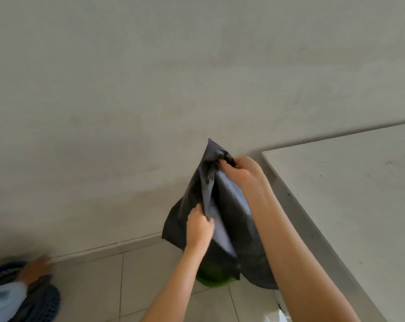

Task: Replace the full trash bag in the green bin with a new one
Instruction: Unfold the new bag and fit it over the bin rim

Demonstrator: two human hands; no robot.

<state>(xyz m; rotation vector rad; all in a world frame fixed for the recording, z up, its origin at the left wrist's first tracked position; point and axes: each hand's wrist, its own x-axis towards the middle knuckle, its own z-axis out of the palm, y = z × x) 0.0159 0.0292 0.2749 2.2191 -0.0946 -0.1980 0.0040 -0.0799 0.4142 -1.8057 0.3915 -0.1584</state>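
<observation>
Both hands pinch black bag [222, 205] edges, left hand [198, 226], right hand [242, 174], above green bin [212, 278]

Trash bag [222, 205]: black, thin plastic, limp and creased, held upright above the green bin [214, 278]. Its top is gathered to a peak; its lower part spreads wide and drapes over the bin. Green bin: only a small, bright green section of rim shows below the bag's lower edge; the remainder is hidden.
</observation>
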